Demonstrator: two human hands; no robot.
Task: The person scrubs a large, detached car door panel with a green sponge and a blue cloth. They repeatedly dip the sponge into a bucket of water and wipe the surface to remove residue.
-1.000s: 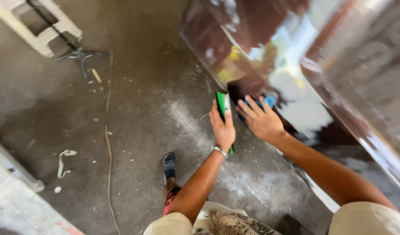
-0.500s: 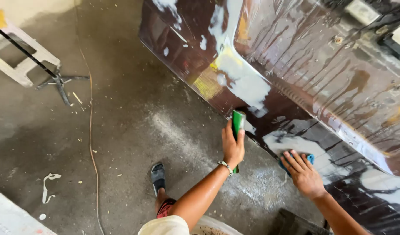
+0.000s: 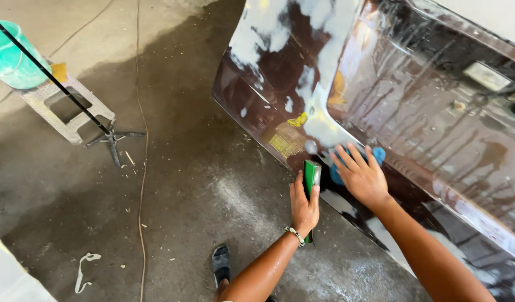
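Left hand (image 3: pixel 304 204) clamped on a green block (image 3: pixel 310 178) against the wet car panel (image 3: pixel 436 128); right hand (image 3: pixel 360 174), fingers spread, pressing a blue cloth (image 3: pixel 379 153) flat on panel beside it.

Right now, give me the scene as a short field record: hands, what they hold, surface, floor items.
left hand: left hand holds a green block edge-on against the panel
right hand: right hand pressed flat on a blue cloth
surface: wet dark car panel with white filler patches
floor: wet concrete floor, cable, grey step stool, green bucket
foot: sandal below left arm
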